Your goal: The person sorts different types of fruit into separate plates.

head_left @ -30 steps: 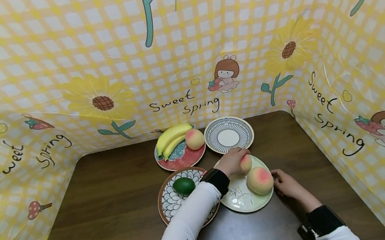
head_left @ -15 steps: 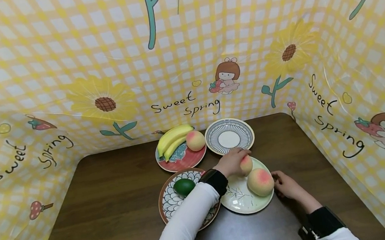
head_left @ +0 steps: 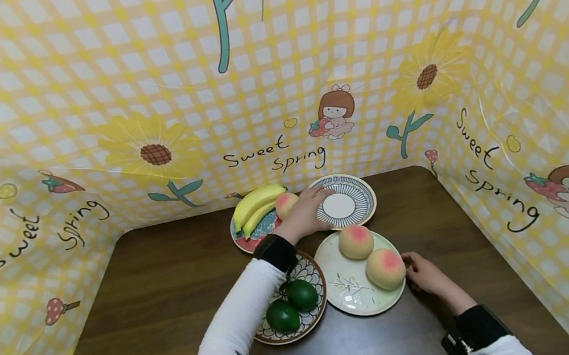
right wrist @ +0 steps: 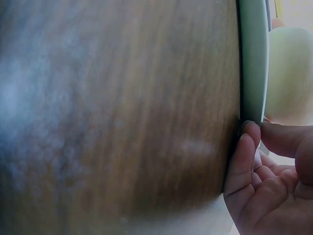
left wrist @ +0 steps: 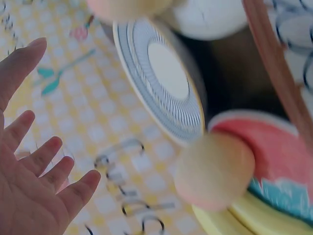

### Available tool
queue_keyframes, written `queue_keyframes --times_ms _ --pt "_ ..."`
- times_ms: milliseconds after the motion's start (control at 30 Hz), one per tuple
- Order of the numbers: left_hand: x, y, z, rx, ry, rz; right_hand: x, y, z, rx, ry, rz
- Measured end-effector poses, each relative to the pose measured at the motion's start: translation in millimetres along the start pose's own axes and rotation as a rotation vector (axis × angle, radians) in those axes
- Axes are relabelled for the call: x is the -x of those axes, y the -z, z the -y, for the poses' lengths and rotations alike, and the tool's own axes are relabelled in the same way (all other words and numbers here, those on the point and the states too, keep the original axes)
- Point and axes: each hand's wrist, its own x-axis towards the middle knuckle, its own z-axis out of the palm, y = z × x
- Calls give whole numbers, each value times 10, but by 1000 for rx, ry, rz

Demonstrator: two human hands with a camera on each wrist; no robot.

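I am watching two pink-topped peaches (head_left: pixel 385 269) sitting on a flat-lying pale green plate (head_left: pixel 335 259), one toward its far rim, one toward its right.

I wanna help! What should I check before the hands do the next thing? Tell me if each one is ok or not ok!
1. Left hand is free: ok, it holds nothing.
2. Right hand has the pale green plate: ok, it pinches the edge.
3. Two peaches sit on that plate: ok, though the nearer one is close to the edge.
4. All peaches are together: not ok, a third peach is beside the bananas on the red plate.
5. Only two green fruits are on the brown-rimmed plate: cannot tell, the left sleeve hides part of it.
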Motion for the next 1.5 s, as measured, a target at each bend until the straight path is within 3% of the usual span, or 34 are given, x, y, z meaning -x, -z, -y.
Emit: queue_keyframes --times_ms 133,267,733,1067,1267,1500 --pt "24 141 172 55 63 -63 6 12 -22 0 -4 1" --pt "60 187 366 87 135 -96 6 14 -47 1 -13 -1" --pt "21 57 909 213 218 -143 8 10 -26 -9 -44 -9" --pt "-132 -60 959 187 330 -92 -9 -6 -18 -14 -39 -16" --pt "-188 -62 924 183 356 -70 -32 -2 -43 -8 -62 -10" --pt "-245 -96 997 132 391 -47 -16 -12 -38 -13 -60 -4"
